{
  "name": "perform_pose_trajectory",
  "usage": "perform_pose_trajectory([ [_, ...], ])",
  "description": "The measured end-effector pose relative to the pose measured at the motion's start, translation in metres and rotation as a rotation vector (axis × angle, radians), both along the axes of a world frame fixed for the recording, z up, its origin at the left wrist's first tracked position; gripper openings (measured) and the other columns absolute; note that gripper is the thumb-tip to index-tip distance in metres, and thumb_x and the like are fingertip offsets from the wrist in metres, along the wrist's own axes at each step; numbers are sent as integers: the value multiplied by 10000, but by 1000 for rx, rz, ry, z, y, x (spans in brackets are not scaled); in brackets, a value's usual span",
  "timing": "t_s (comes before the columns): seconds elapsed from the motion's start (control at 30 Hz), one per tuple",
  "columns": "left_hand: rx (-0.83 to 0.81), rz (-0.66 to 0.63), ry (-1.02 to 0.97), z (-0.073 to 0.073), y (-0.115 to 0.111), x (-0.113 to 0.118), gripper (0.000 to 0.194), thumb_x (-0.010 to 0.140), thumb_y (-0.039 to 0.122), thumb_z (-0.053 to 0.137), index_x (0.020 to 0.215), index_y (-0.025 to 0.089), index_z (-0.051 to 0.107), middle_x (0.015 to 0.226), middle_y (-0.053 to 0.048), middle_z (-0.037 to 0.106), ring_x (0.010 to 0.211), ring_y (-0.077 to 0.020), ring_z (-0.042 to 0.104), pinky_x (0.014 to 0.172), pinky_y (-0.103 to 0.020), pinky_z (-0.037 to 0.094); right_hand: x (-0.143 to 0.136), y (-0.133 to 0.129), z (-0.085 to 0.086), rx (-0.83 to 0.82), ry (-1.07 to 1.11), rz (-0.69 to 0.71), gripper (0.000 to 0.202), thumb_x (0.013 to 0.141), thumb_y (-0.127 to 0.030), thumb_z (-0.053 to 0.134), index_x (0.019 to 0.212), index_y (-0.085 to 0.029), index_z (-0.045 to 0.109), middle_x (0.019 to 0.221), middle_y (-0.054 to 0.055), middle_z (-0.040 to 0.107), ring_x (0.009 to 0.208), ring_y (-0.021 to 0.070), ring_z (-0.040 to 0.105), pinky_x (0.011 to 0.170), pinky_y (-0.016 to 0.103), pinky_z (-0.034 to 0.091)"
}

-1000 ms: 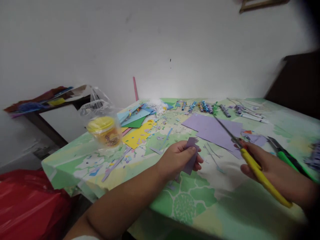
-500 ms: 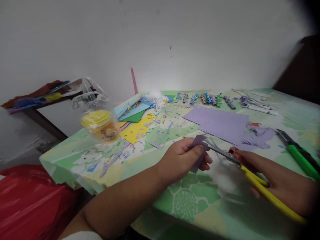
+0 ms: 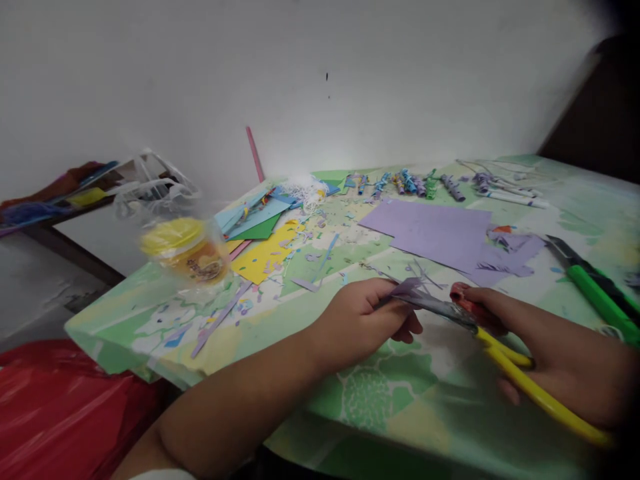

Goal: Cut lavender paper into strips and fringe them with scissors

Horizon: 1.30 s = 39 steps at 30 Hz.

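Note:
Between the thumb and fingers of my left hand (image 3: 363,320) is a small piece of purple paper (image 3: 406,288), its edge cut into thin strips. My right hand (image 3: 550,353) grips yellow-handled scissors (image 3: 520,383), whose blades point left and lie against the paper. Something red shows under the right fingers; I cannot make out what it is. Larger purple sheets (image 3: 430,230) lie just beyond both hands. To their right rests a green and black cutter knife (image 3: 595,287).
Small rolled paper pieces (image 3: 410,181) line the back beside white markers (image 3: 517,198). Yellow paper (image 3: 265,257), scraps and white shredded strands (image 3: 305,191) lie left of centre. A yellow-lidded tub (image 3: 185,250) in clear plastic stands at left. A red bag (image 3: 75,407) is below the table edge.
The purple paper has tilted flatter in my left hand, and the scissor blades now overlap it more. The whole view has shifted slightly, so things appear a little higher and further left.

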State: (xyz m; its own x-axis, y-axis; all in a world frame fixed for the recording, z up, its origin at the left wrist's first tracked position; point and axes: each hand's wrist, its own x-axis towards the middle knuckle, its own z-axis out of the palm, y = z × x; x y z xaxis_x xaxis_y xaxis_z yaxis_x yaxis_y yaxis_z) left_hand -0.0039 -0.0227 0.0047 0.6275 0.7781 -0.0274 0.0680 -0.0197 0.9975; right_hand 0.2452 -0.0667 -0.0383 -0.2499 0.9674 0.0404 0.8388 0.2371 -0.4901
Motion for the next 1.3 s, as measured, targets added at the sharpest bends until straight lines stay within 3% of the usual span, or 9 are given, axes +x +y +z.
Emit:
perform_pose_trajectory([
  [0.2, 151, 10, 78, -2, 0, -4, 123, 755, 149, 491, 672, 148, 582, 635, 2, 590, 591, -90, 565, 593, -217, 447, -7, -3, -1, 47, -24, 23, 797, 573, -668, 644, 1263, -345, 410, 1221, 71, 608, 1090, 345, 583, 825, 427, 540],
  [0.47, 300, 12, 90, -1, 0, -6, 113, 715, 177, 520, 642, 155, 603, 628, 0, 591, 605, -105, 544, 581, -225, 419, -7, -7, -9, 64, -32, 52, 875, 574, -588, 697, 1342, -351, 350, 1325, 67, 544, 1144, 346, 548, 875, 439, 518],
  [0.87, 376, -32, 120, 7, -1, -8, 138, 685, 152, 506, 603, 154, 618, 608, 4, 588, 586, -103, 539, 577, -204, 414, -8, -7, -14, 237, -49, 107, 891, 602, -720, 589, 1363, -322, 349, 1259, 90, 589, 1078, 353, 599, 835, 458, 538],
  [1.0, 333, -52, 93, 8, -1, -9, 122, 685, 158, 521, 623, 156, 626, 626, 0, 602, 600, -109, 554, 594, -205, 425, -9, -9, -12, 258, -90, 116, 864, 636, -702, 570, 1367, -311, 326, 1270, 103, 578, 1097, 353, 590, 833, 452, 539],
  [1.2, 317, -44, 52, 9, -3, -10, 98, 689, 201, 555, 628, 163, 622, 622, 0, 607, 596, -115, 555, 596, -214, 427, -18, -11, 0, 402, -120, 134, 741, 680, -682, 538, 1291, -305, 353, 1207, 103, 582, 969, 335, 636, 749, 411, 567],
  [1.3, 322, -38, 69, 10, -4, -10, 100, 692, 208, 563, 627, 167, 627, 619, -2, 619, 611, -122, 569, 610, -216, 433, -17, -11, -3, 414, -132, 137, 792, 661, -674, 555, 1325, -323, 302, 1244, 95, 557, 943, 337, 640, 756, 428, 565],
])
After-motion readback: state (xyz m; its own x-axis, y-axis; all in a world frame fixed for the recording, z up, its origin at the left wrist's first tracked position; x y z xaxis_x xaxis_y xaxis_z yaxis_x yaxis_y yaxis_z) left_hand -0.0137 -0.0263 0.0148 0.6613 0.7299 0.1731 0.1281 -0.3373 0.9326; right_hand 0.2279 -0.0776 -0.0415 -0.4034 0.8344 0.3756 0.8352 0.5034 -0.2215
